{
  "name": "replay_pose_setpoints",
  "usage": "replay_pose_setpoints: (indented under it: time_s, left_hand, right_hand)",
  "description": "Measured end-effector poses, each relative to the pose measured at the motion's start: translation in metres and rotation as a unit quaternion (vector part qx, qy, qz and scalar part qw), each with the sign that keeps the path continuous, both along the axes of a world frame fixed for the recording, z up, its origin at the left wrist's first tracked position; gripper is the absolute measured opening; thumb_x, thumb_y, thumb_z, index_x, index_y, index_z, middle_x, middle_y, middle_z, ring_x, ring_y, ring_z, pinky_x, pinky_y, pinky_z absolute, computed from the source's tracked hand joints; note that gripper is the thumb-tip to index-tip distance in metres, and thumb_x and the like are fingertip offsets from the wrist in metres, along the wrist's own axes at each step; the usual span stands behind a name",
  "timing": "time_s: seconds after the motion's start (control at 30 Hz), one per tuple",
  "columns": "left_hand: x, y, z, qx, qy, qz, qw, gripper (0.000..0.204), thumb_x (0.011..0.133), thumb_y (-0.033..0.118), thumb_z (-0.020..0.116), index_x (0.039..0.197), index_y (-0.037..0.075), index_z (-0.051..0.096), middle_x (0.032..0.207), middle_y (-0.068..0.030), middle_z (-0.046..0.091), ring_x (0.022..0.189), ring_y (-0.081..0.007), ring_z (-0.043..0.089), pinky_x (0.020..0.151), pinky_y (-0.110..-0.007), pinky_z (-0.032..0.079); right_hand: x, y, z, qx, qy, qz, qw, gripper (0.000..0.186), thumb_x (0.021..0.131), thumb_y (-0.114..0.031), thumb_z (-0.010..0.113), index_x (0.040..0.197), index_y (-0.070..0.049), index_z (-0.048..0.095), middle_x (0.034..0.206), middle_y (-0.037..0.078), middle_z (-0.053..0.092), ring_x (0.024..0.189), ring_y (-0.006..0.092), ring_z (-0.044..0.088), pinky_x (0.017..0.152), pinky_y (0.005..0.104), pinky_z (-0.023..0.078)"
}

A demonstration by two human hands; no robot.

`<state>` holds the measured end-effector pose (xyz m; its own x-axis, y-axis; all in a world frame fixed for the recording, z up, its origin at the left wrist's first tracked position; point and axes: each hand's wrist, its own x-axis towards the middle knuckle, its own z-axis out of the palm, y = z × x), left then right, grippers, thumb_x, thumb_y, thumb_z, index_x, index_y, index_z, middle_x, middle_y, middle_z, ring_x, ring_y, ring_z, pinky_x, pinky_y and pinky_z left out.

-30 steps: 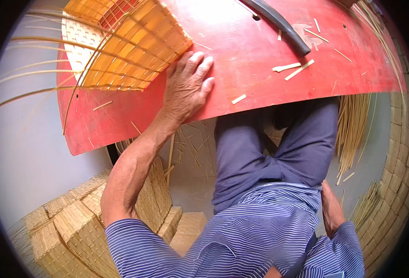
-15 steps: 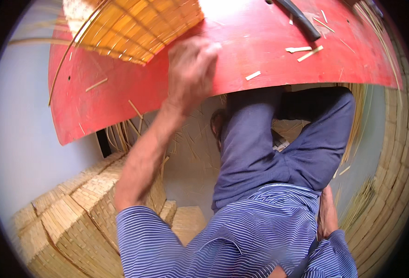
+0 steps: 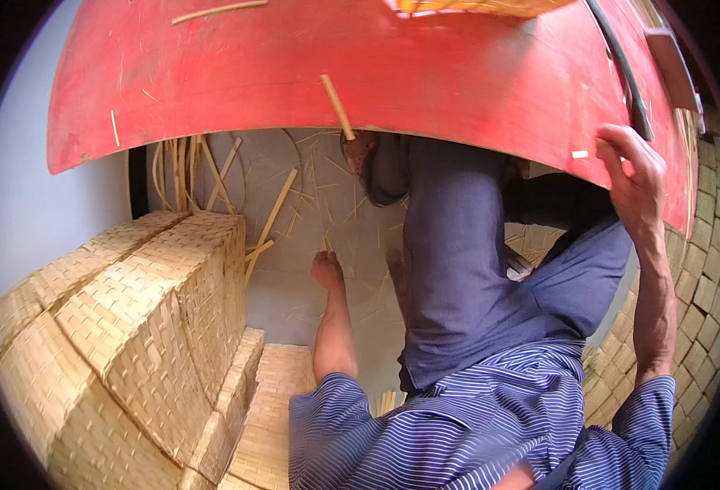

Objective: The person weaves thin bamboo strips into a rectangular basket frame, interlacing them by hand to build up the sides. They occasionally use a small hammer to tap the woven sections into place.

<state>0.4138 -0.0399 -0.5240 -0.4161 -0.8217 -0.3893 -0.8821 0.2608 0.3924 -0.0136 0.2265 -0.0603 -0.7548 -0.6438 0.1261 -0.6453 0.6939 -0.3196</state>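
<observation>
My left hand (image 3: pixel 327 271) hangs low beside my leg, over the littered floor. Its fingers are curled closed; thin strips show just beyond them, but whether they are held is unclear. Near the right edge of the red tabletop (image 3: pixel 237 90), my right hand (image 3: pixel 639 175) is raised with bent fingers and a gap between thumb and forefinger. Nothing shows in that gap. Close beyond it lies the end of a black tube-like rod (image 3: pixel 621 61). An orange-yellow woven piece (image 3: pixel 482 6) sits at the top, cut off by the frame.
Stacked woven boxes (image 3: pixel 123 302) stand at the left. Pale strips (image 3: pixel 274 208) lean and lie on the grey floor (image 3: pixel 295 278). Cut slivers, one a longer strip (image 3: pixel 337 106), lie on the tabletop. A brown block (image 3: pixel 672 69) is at far right, above woven matting (image 3: pixel 695 302).
My left hand has left the tabletop and dropped beside my leg. My right hand has come up from my side to the table's right edge. The view has shifted; the woven piece appears farther right.
</observation>
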Motion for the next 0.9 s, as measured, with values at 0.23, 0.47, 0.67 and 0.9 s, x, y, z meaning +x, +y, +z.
replay_pose_setpoints:
  time_s: [0.23,0.47,0.67,0.9]
  left_hand:
    - [-0.042,-0.045,-0.056,-0.03,-0.124,-0.116,0.985,0.014,0.084,0.016,0.069,0.093,0.006,0.07,0.087,-0.0188,0.069,0.083,-0.0371,0.069,0.072,-0.047,0.054]
    - [-0.052,-0.056,-0.063,-0.026,-0.114,-0.263,0.958,0.01,0.088,0.009,0.061,0.095,0.009,0.068,0.096,-0.0132,0.068,0.089,-0.0313,0.067,0.075,-0.043,0.052]
    - [-0.052,-0.044,-0.052,-0.035,-0.063,-0.18,0.981,0.01,0.085,0.011,0.062,0.089,0.006,0.069,0.089,-0.018,0.071,0.08,-0.0409,0.068,0.068,-0.048,0.055]
    - [-0.013,-0.049,0.057,0.229,0.181,0.013,0.956,0.004,0.089,0.006,0.061,0.091,0.002,0.061,0.081,-0.0091,0.069,0.076,-0.0181,0.067,0.065,-0.035,0.052]
  right_hand:
    - [-0.007,-0.06,-0.032,0.073,0.007,-0.021,0.997,0.009,0.09,-0.006,0.072,0.093,-0.001,0.065,0.079,0.011,0.063,0.067,0.0188,0.063,0.064,0.0319,0.05]
    - [-0.001,-0.06,-0.048,0.048,0.041,-0.083,0.995,0.008,0.092,-0.007,0.07,0.092,-0.001,0.065,0.075,0.009,0.06,0.065,0.017,0.06,0.062,0.0305,0.049]
    - [-0.002,-0.063,-0.053,0.022,0.062,-0.066,0.996,0.008,0.093,-0.007,0.069,0.09,-0.001,0.064,0.072,0.011,0.058,0.063,0.0178,0.057,0.062,0.0314,0.048]
    - [-0.008,-0.051,-0.065,-0.029,0.085,-0.043,0.995,0.008,0.091,-0.006,0.069,0.092,-0.001,0.063,0.078,0.014,0.061,0.069,0.0255,0.062,0.066,0.034,0.05]
